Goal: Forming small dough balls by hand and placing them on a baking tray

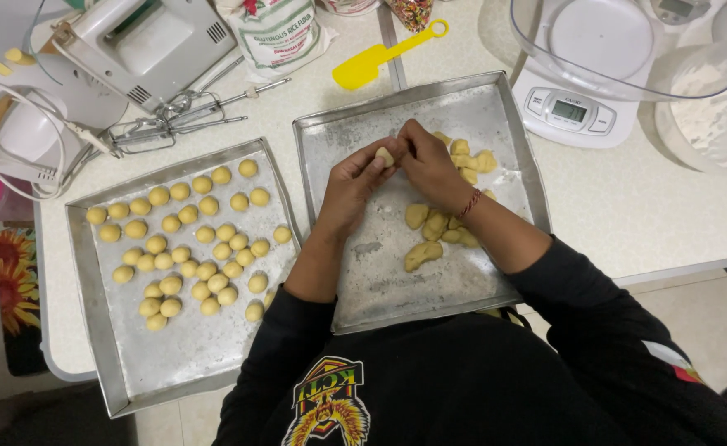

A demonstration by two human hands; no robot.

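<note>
Dough piece (386, 156) sits pinched between both my hands over the right tray (396, 272): left hand (355, 186) cups it, right hand (430, 165) presses on top. Raw lumps (434, 227) lie close by; finished balls (186, 239) kept apart on the left tray (182, 355).

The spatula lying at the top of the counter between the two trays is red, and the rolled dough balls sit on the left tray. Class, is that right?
Not quite. The head view shows the spatula is yellow, not red. The rest holds: it lies on the counter above the trays, and the rolled dough balls sit on the left tray.
</note>
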